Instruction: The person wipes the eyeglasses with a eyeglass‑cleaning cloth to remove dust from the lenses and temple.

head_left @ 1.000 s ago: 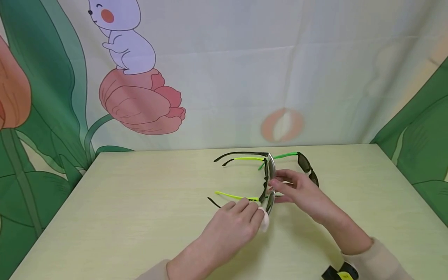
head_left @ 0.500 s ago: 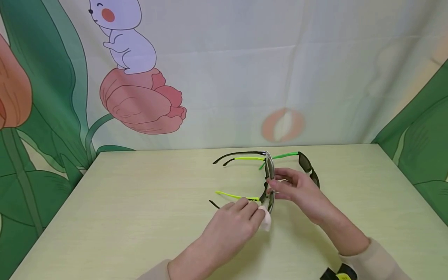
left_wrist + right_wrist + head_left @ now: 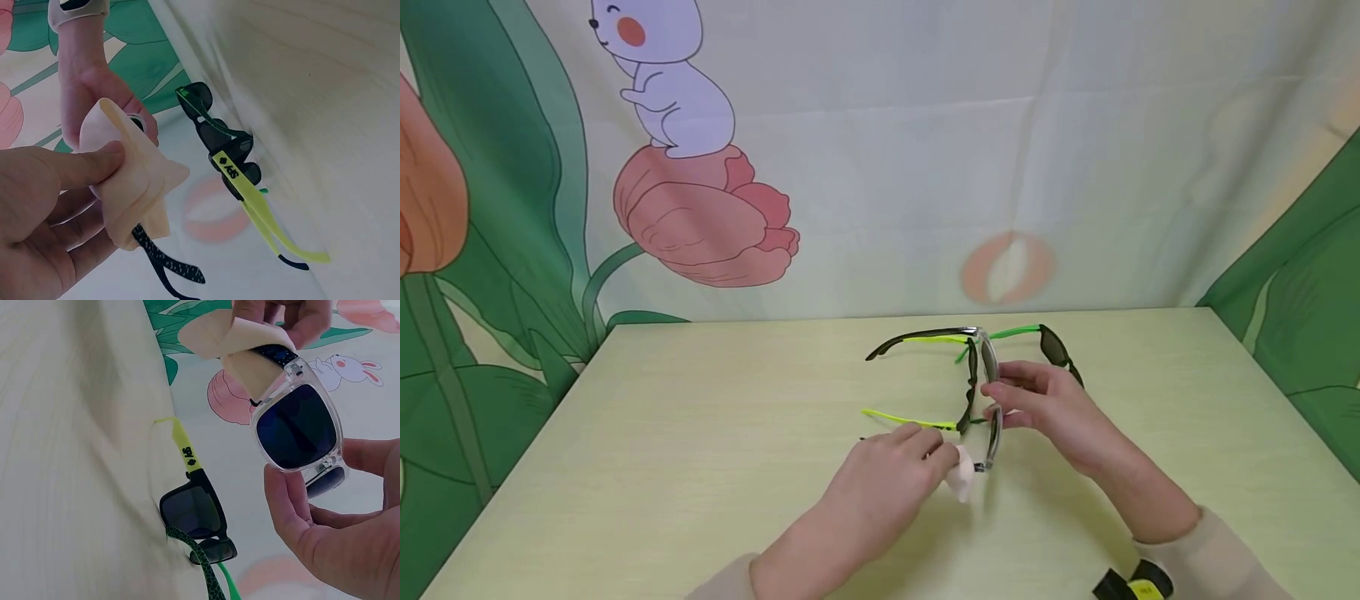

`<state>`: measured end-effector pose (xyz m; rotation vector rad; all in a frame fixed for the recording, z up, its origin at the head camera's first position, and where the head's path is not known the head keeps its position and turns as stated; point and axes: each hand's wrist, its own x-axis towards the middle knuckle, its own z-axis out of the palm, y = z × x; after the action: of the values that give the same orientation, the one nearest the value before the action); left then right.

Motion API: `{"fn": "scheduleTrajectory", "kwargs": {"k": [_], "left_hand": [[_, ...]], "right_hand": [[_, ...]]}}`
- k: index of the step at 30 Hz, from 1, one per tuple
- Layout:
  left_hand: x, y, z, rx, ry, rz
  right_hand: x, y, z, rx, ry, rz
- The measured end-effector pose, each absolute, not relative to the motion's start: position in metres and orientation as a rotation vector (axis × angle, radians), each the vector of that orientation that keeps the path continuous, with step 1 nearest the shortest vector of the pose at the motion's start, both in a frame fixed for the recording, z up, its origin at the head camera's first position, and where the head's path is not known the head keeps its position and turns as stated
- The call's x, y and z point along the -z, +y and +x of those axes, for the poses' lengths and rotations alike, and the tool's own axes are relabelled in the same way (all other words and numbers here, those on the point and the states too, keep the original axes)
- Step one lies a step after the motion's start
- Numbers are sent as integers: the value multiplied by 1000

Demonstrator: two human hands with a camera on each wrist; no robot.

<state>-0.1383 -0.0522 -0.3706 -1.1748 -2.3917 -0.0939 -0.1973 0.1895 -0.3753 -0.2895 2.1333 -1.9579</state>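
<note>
My right hand [image 3: 1060, 412] pinches a pair of sunglasses [image 3: 297, 428] with a clear frame and dark lenses near the bridge, above the table. Folded in the fingers of my left hand [image 3: 887, 487] is a pale pinkish cloth [image 3: 140, 194]. It wraps round the near speckled black temple, close to the hinge; the temple's tip [image 3: 169, 256] sticks out beyond the cloth in the left wrist view. Most of that temple is hidden by the left hand in the head view, while the far temple [image 3: 917, 336] points left, unfolded.
Behind the held pair, black sunglasses with yellow temples [image 3: 970, 375] stand on the table [image 3: 700, 467]. Dark sunglasses with green temples [image 3: 1054, 343] lie to their right, partly behind the right hand. A printed curtain [image 3: 880, 183] hangs at the table's back edge.
The clear-framed sunglasses have shifted slightly right and turned a little, so the near hinge shows. The left hand with the cloth has moved slightly left, from beside the near lens onto the temple.
</note>
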Motion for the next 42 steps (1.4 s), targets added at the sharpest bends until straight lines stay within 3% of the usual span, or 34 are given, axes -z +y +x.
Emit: {"fn": "scheduleTrajectory", "kwargs": {"k": [16, 42], "left_hand": [[371, -75, -144, 115, -2498, -1037], [378, -80, -145, 266, -2222, -1190]], "right_hand": [[372, 210, -198, 1950, 2115, -309], [378, 213, -199, 2002, 1963, -365]]}}
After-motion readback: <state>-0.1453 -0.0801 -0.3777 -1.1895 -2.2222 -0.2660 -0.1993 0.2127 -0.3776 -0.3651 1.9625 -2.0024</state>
